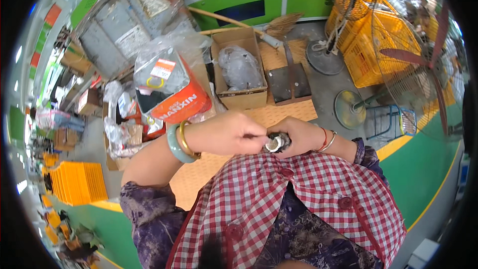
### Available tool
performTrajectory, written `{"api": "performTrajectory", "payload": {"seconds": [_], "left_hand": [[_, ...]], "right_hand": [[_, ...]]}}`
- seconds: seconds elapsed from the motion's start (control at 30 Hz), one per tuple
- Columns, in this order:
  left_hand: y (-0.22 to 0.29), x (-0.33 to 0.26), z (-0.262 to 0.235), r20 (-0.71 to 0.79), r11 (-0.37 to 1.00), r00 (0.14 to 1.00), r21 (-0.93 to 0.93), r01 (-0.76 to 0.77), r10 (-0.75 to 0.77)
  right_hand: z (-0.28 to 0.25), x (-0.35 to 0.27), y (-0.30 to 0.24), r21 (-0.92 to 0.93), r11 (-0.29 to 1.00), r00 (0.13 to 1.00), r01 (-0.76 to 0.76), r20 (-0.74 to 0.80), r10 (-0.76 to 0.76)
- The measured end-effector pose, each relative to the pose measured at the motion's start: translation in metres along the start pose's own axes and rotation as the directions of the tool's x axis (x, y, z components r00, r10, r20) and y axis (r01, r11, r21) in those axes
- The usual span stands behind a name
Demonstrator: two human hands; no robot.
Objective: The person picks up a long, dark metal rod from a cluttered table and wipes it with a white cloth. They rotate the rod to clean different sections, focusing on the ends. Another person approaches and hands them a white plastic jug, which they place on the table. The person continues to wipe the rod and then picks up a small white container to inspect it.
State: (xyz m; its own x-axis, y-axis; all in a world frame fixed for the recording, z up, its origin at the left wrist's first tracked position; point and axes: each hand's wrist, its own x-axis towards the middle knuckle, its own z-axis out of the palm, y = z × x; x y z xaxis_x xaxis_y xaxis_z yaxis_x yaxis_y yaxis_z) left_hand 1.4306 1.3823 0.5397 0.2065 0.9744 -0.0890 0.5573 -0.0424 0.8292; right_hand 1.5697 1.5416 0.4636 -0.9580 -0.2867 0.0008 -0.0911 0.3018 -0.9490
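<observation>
In front of my checked apron, my right hand (298,137) is wrapped round a small dark cylindrical piece with a pale ring-shaped opening (275,143) turned up. My left hand (236,133) is closed, its fingertips pinched together right at the edge of that opening. Whether the pinch holds the rim or some small thing is hidden by the fingers. A green bangle (175,142) and a gold one circle my left wrist.
Beyond my hands stand an orange-and-white box (186,102) under clear plastic and a cardboard box (244,98) of plastic bags. A dustpan (289,82) and broom lie farther right. Fans and yellow crates (373,45) stand at right, with another yellow crate (79,183) at left.
</observation>
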Motion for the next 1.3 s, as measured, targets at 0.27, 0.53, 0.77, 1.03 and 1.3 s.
{"api": "performTrajectory", "payload": {"seconds": [0.27,0.53,0.77,1.03,1.3], "left_hand": [[-0.025,-0.002,0.056,-0.350,0.860,0.874,-0.492,0.135,-0.338],[-0.012,0.000,0.060,-0.624,0.983,0.764,-0.169,0.073,-0.164],[-0.006,0.004,0.044,-0.597,0.861,0.745,0.504,0.060,0.298],[-0.021,0.036,0.037,-0.880,0.946,0.471,-0.092,-0.311,0.069],[-0.013,0.067,-0.002,-0.870,0.287,0.475,-0.492,-0.822,-0.132]], "right_hand": [[-0.004,0.000,0.026,0.102,0.991,0.984,0.085,0.145,-0.099],[-0.008,0.011,0.030,0.158,0.985,0.988,0.066,-0.148,-0.042],[-0.016,0.015,0.032,0.293,0.954,0.983,0.056,-0.181,-0.003],[-0.025,0.023,-0.001,0.388,0.910,0.948,0.148,-0.319,-0.018],[-0.040,0.048,-0.028,0.307,0.867,0.742,0.393,-0.662,-0.102]]}}
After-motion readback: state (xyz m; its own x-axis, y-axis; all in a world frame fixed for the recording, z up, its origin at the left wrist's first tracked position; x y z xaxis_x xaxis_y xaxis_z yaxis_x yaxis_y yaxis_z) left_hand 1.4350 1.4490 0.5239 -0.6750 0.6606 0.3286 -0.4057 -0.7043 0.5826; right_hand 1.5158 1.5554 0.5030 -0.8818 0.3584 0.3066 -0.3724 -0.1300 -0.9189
